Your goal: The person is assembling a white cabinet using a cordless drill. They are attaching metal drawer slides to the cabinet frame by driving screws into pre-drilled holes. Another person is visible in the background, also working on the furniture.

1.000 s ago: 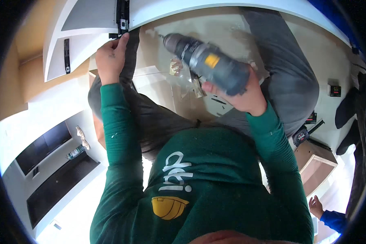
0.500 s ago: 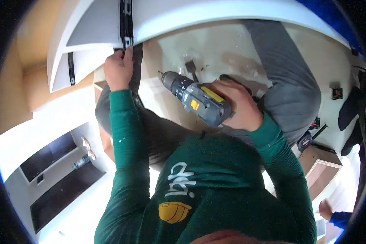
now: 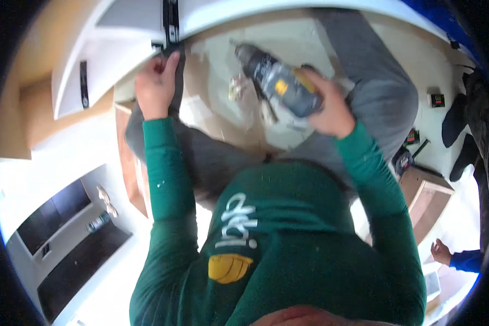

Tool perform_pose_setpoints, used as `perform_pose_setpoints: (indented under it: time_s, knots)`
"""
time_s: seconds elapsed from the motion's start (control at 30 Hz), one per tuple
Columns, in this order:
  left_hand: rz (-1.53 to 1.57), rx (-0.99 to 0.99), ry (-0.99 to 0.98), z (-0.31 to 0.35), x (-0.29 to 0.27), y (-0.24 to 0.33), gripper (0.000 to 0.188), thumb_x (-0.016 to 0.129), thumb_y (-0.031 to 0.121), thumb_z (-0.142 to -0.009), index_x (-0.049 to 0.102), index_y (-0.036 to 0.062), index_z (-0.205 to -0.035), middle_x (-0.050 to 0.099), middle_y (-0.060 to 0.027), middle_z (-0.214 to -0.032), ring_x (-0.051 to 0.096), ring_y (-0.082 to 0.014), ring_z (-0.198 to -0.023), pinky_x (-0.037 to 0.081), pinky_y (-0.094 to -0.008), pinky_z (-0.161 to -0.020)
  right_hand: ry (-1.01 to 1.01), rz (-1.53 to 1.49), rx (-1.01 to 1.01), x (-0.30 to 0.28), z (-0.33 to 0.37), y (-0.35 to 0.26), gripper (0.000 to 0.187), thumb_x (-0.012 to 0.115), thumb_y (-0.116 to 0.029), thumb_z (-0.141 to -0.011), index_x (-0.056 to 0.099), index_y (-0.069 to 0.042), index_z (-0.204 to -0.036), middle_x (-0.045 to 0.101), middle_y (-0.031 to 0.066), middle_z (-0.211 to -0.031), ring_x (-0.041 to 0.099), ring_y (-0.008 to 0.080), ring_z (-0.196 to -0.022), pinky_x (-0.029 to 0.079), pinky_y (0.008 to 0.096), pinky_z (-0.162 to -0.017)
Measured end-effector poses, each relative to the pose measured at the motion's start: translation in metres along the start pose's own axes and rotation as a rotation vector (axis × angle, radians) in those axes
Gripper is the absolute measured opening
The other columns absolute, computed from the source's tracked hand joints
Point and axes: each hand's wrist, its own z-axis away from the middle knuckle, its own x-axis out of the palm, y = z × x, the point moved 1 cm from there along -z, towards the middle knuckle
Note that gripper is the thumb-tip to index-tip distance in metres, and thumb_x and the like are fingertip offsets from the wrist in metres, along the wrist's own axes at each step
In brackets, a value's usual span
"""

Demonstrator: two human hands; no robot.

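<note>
My right hand (image 3: 334,111) grips a grey and black cordless drill (image 3: 288,87) with yellow parts. The drill is blurred, and its bit points up and left toward the white panel (image 3: 288,10). My left hand (image 3: 156,89) is just below the panel's edge, near the lower end of a black drawer slide (image 3: 171,22) fixed to the white cabinet. Its fingers are curled with the thumb raised; whatever they hold, if anything, is hidden. A second black slide (image 3: 84,84) is mounted on the cabinet farther left.
Between my legs lie a clear plastic bag (image 3: 237,87) and a brush-like tool (image 3: 267,111). To the right are a tape measure (image 3: 403,161), a wooden box (image 3: 426,190) and a small black box (image 3: 436,100). Another person's hand (image 3: 441,252) shows at lower right.
The drill has moved up and slightly right in my right hand. My left hand has drawn slightly away from the slide's end, its thumb now apart from the curled fingers. The view has shifted.
</note>
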Motion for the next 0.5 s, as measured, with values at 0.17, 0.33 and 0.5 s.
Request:
perform_pose_setpoints:
  time_s: [0.17, 0.33, 0.5]
  knots:
    - [0.473, 0.004, -0.408, 0.044, 0.017, -0.012, 0.044, 0.072, 0.041, -0.096, 0.074, -0.0012, -0.105, 0.072, -0.0082, -0.086, 0.066, -0.0141, -0.08, 0.051, -0.0298, -0.075, -0.011, 0.009, 0.087, 0.002, -0.012, -0.031, 0.05, 0.09, -0.023, -0.081, 0.068, -0.003, -0.12, 0.074, 0.0101, -0.11, 0.07, 0.0184, -0.098, 0.054, 0.0334, -0.091]
    - [1.327, 0.147, -0.513, 0.073, 0.034, 0.026, 0.051, 0.061, 0.04, -0.104, 0.06, -0.0011, -0.133, 0.069, -0.0119, -0.121, 0.063, -0.019, -0.113, 0.046, -0.0339, -0.101, -0.031, 0.003, -0.075, 0.028, -0.024, -0.041, 0.05, 0.089, -0.022, -0.081, 0.066, -0.004, -0.121, 0.074, 0.0093, -0.11, 0.07, 0.0185, -0.099, 0.055, 0.034, -0.089]
    - [1.801, -0.442, -0.423, 0.094, 0.016, 0.053, 0.052, 0.046, 0.047, -0.109, 0.056, 0.0, -0.128, 0.069, -0.022, -0.126, 0.064, -0.0296, -0.121, 0.05, -0.0399, -0.103, -0.014, 0.213, -0.163, 0.103, -0.001, -0.057, 0.069, 0.086, -0.016, -0.082, 0.051, -0.004, -0.14, 0.066, 0.0112, -0.129, 0.064, 0.018, -0.118, 0.051, 0.0366, -0.099]
